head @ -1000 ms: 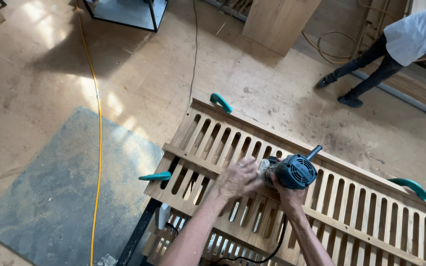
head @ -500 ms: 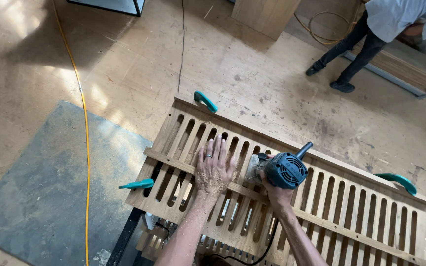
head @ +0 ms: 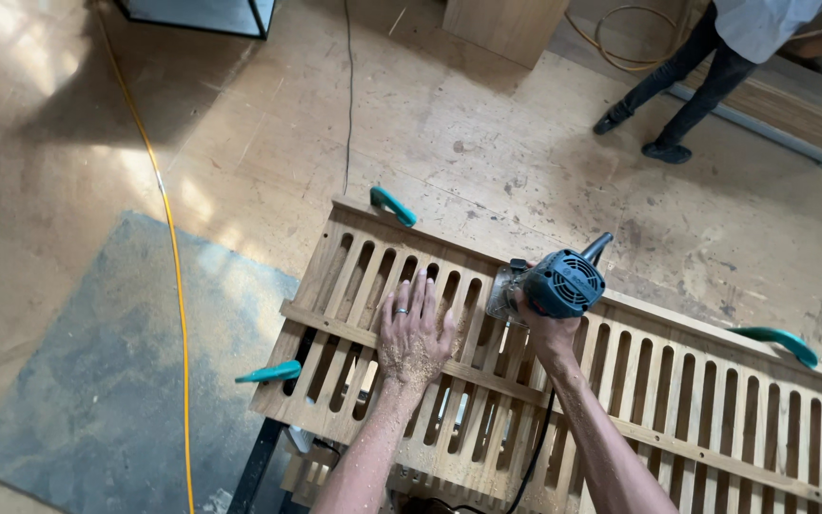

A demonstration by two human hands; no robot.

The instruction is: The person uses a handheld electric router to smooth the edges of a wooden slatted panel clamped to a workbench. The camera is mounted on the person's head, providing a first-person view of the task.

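Observation:
A long slatted wooden panel (head: pixel 696 400) lies across a stand in front of me. My left hand (head: pixel 414 333) rests flat on its slats, fingers spread, dusted with sawdust. My right hand (head: pixel 542 324) grips a teal electric trim router (head: pixel 556 283) standing on the panel near its far rail. The router's black cord (head: pixel 537 457) drops down through the slats.
Teal clamps (head: pixel 392 204) (head: pixel 271 372) (head: pixel 777 339) hold the panel at its edges. A yellow cable (head: pixel 173 276) crosses the plywood floor beside a grey mat (head: pixel 116 371). Another person (head: pixel 715 57) stands at the far right by stacked boards. A wooden box (head: pixel 506 24) sits beyond.
My left hand left the router and moved left, laying flat on the slats. The right hand stays on the router, which sits slightly farther along the panel.

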